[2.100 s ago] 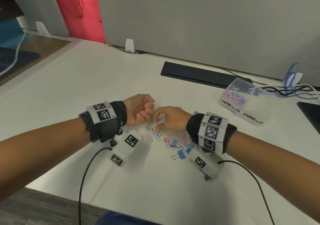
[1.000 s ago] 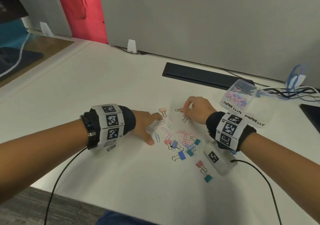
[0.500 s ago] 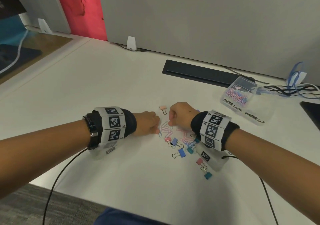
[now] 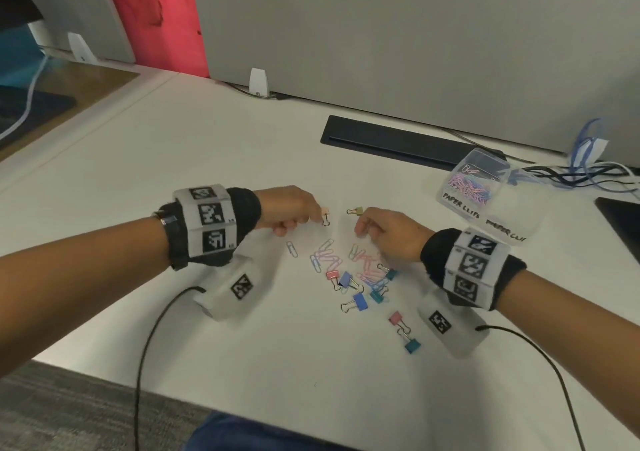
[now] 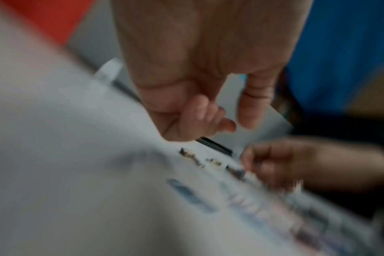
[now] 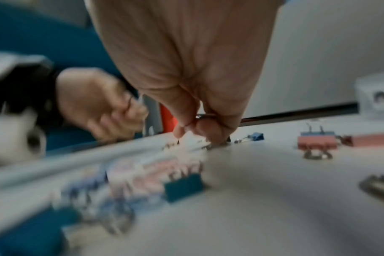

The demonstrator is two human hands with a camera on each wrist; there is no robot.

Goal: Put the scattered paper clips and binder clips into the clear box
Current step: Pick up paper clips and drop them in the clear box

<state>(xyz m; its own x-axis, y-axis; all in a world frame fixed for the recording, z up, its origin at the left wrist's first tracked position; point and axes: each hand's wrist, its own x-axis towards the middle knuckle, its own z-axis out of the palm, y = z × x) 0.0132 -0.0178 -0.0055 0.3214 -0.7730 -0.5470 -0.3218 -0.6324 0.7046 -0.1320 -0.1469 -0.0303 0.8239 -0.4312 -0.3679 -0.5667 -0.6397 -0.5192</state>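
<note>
Paper clips and binder clips lie on the desk just nearer than both hands. Left hand pinches a peach binder clip; right hand is curled, contents unclear. Clear box sits far right, closer to the right hand.

on the desk, a cluster of paper clips and binder clips lies near the front edge, between the left hand and the right hand; two more binder clips lie apart from it, nearer the front and to the right. one binder clip lies at the left hand's fingertips and another just behind the right hand. the clear box stands behind and to the right of the cluster, with a cable slot behind it, before the partition.
</note>
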